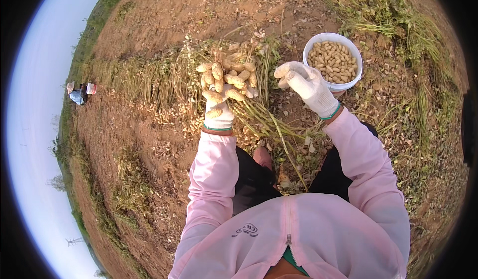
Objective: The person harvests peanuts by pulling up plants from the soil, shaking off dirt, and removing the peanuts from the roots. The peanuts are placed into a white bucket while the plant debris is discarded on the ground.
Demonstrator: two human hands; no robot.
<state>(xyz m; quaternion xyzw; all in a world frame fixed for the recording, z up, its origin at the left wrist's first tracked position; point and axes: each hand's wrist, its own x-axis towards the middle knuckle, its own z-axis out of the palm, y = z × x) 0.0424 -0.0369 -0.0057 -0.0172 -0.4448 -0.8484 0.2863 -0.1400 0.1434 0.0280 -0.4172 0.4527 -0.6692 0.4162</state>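
Note:
My left hand, in a white knit glove with a green cuff edge, grips a bunch of pulled peanut plants. A thick cluster of tan peanut pods hangs over its fingers and hides most of them. The plants' green stems trail to the right, toward my feet. My right hand, gloved the same way, hovers just left of a white plastic bucket. Its fingers are bent, and its palm is out of sight, so whether it holds anything is unclear. Loose peanuts fill much of the bucket.
A row of uprooted peanut plants lies on the soil at the left, pods along its near side. More leafy plants lie beyond the bucket at the right. Far left, another person is low beside a red and white bucket.

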